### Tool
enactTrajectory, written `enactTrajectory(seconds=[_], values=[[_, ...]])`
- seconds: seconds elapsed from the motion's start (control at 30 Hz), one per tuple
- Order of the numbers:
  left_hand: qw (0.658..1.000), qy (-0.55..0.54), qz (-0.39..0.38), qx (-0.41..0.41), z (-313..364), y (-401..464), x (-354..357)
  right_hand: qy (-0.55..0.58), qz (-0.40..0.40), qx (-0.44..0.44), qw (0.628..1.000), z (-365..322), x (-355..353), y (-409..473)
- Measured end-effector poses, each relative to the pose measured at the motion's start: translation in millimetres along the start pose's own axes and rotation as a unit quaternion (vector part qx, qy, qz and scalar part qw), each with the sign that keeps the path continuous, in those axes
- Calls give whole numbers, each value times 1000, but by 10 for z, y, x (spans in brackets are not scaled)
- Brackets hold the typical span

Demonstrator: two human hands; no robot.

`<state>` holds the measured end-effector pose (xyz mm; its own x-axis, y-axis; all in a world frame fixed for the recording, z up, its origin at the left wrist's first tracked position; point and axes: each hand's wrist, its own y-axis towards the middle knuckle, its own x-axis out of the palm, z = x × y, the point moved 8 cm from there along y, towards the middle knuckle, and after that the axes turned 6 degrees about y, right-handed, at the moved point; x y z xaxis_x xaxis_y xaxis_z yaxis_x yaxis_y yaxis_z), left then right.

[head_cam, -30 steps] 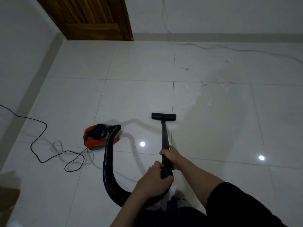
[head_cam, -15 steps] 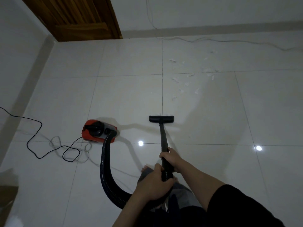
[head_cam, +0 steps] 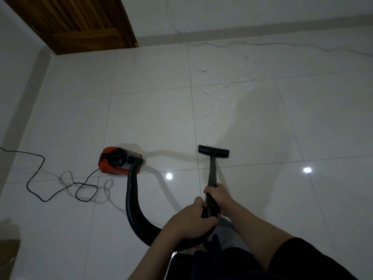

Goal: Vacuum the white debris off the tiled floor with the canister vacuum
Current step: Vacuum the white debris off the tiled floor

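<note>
White debris (head_cam: 224,91) lies scattered over the pale tiled floor (head_cam: 141,122), beyond the black floor nozzle (head_cam: 213,151). The nozzle sits flat on the tiles at the end of a black wand (head_cam: 212,172). My right hand (head_cam: 219,196) grips the wand's lower part. My left hand (head_cam: 189,221) grips the ribbed black hose (head_cam: 131,201) just behind it. The hose curves left and up to the red and black canister vacuum (head_cam: 118,160), which stands on the floor left of the nozzle.
A black power cord (head_cam: 40,178) and a grey cord (head_cam: 107,190) loop on the floor left of the canister. A wooden door (head_cam: 80,23) stands at the back left. A thin cable (head_cam: 282,45) runs along the far wall. A wall rises on the left.
The view has tilted and shifted, so the canister and debris sit differently in frame. The nozzle has stayed just short of the debris, with both hands holding as before.
</note>
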<state>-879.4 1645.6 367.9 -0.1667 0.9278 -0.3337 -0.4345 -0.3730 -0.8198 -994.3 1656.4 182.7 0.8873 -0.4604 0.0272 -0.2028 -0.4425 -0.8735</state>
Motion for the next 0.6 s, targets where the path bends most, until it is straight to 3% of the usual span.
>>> enactTrajectory(seconds=[0.27, 0.6], values=[[998, 28, -36, 33, 87, -62, 144, 27, 17, 13, 999, 180, -215, -173], [999, -1, -23, 38, 362, 65, 191, -12, -8, 1, 1000, -83, -410, -93]])
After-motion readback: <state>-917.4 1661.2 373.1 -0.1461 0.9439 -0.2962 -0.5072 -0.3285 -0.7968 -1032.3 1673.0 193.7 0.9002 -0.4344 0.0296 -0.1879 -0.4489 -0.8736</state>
